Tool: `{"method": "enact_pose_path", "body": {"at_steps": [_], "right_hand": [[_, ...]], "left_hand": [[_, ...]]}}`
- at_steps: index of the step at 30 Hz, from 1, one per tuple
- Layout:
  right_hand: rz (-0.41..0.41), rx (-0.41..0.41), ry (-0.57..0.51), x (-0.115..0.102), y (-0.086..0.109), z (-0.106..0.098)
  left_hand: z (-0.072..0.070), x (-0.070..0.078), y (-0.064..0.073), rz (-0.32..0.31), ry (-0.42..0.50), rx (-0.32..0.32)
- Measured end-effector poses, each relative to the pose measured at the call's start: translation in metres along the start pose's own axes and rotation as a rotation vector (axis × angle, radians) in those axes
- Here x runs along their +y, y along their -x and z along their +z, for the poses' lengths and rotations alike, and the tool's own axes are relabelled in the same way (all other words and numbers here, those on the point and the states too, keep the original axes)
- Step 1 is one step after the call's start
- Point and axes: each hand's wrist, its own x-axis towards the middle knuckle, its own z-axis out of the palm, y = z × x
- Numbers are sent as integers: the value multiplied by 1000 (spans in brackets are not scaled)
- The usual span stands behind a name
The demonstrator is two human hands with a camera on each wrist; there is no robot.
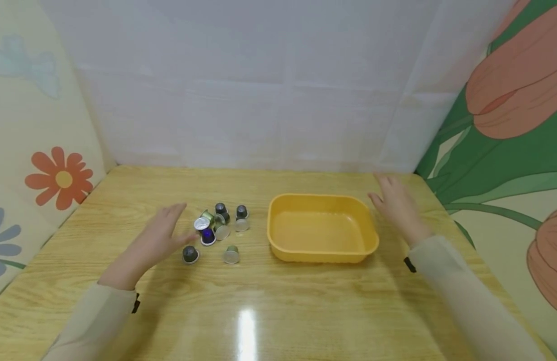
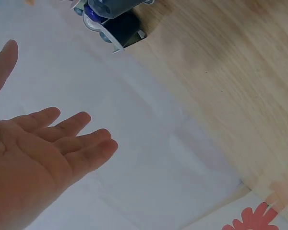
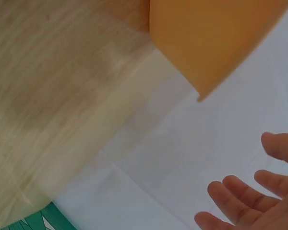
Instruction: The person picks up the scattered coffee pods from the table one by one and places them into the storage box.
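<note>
Several coffee capsules [image 1: 208, 235] lie in a loose cluster on the wooden table, left of a yellow plastic basin [image 1: 323, 256]. Some are dark, one is deep blue, others are green or have clear rims. My left hand [image 1: 158, 239] hovers just left of the cluster, holding nothing; its fingers are extended in the left wrist view, thumb apart. A dark capsule [image 1: 190, 254] is nearest to it. Beyond the basin's right end my right hand [image 1: 399, 210] is raised, fingers extended and holding nothing. The basin's inside shows no objects.
A white cloth [image 1: 269, 100] hangs behind the table's far edge. Flower-printed panels stand on both sides, with a red flower [image 1: 61, 178] at left and large tulips [image 1: 518, 100] at right. A stray capsule [image 1: 231, 254] lies between the cluster and the basin.
</note>
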Motion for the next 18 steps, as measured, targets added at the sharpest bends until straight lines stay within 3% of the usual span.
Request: {"method": "enact_pose_path", "body": {"at_steps": [6, 12, 15, 18], "right_hand": [[111, 10, -204, 3, 8, 10], [138, 76, -288, 8, 14, 17], [176, 51, -319, 9, 16, 18], [260, -16, -420, 11, 18, 20]], "left_hand": [[6, -8, 8, 21, 42, -33], [13, -10, 12, 32, 46, -20], [15, -11, 14, 9, 42, -29], [17, -13, 17, -11, 29, -44]]}}
